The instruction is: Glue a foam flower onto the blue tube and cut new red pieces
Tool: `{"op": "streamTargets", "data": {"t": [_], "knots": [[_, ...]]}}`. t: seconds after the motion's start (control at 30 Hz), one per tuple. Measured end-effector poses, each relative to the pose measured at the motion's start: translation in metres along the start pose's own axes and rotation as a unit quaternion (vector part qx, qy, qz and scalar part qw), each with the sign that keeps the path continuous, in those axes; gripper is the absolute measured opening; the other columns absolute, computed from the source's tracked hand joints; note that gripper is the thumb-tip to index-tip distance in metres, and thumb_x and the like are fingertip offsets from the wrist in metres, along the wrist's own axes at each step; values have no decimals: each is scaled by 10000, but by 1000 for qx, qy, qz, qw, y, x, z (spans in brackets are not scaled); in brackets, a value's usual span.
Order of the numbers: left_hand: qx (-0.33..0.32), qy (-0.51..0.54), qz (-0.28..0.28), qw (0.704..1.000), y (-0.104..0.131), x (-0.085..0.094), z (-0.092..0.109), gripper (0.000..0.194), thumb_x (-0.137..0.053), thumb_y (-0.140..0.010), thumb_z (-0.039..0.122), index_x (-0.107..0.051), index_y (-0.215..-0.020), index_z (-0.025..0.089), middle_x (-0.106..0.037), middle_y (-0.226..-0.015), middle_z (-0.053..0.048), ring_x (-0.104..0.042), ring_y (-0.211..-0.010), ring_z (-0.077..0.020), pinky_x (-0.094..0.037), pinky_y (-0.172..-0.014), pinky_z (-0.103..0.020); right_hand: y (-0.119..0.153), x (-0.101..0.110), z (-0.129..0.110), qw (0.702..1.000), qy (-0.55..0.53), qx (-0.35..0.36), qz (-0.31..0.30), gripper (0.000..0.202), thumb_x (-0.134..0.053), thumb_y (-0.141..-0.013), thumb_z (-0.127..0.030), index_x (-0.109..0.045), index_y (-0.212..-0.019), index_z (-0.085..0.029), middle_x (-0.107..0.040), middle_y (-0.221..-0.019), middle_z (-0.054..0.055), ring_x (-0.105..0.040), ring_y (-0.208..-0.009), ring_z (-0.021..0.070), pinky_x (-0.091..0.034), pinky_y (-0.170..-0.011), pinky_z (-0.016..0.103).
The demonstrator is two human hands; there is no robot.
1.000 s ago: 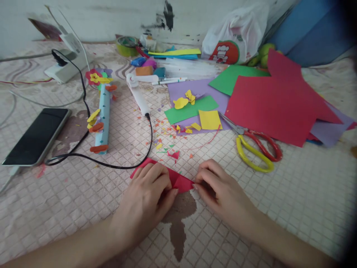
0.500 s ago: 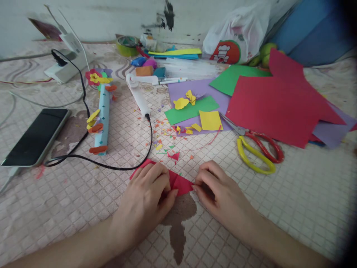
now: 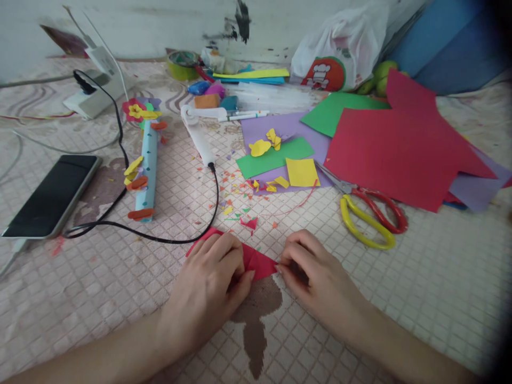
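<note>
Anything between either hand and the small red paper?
Nothing visible. The left hand rests on the small red paper; the right hand pinches its right corner. The scissors lie off to the right, farther back, not in between. What's beneath the left hand is hidden.

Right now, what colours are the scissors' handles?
The scissors' handles are one yellow, one red; the head view shows them best.

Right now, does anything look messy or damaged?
Yes: paper scraps lie strewn on the cloth beyond the red paper under the left hand, loose and unsorted. Black smears also mar the pale wall.
</note>
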State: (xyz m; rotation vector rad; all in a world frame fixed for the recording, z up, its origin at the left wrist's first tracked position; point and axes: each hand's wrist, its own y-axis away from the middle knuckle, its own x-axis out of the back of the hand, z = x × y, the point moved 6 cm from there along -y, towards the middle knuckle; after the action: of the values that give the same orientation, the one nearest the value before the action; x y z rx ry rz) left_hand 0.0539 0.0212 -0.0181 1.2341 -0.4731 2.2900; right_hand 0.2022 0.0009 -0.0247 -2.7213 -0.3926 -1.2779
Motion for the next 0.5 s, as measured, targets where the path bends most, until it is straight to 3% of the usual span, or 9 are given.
{"op": "streamTargets", "data": {"t": [0.5], "knots": [[1,-1,-1,1000,-3,0,1,181,-510,-815,181,-470,-639,168,-508,-775,-29,-457,-734,-163,-402,-640,-337,1,7,7,998,-36,-7,-55,174,-478,-794,-30,-469,-781,-203,-481,-888,7,-508,-740,106,-452,-611,228]]}}
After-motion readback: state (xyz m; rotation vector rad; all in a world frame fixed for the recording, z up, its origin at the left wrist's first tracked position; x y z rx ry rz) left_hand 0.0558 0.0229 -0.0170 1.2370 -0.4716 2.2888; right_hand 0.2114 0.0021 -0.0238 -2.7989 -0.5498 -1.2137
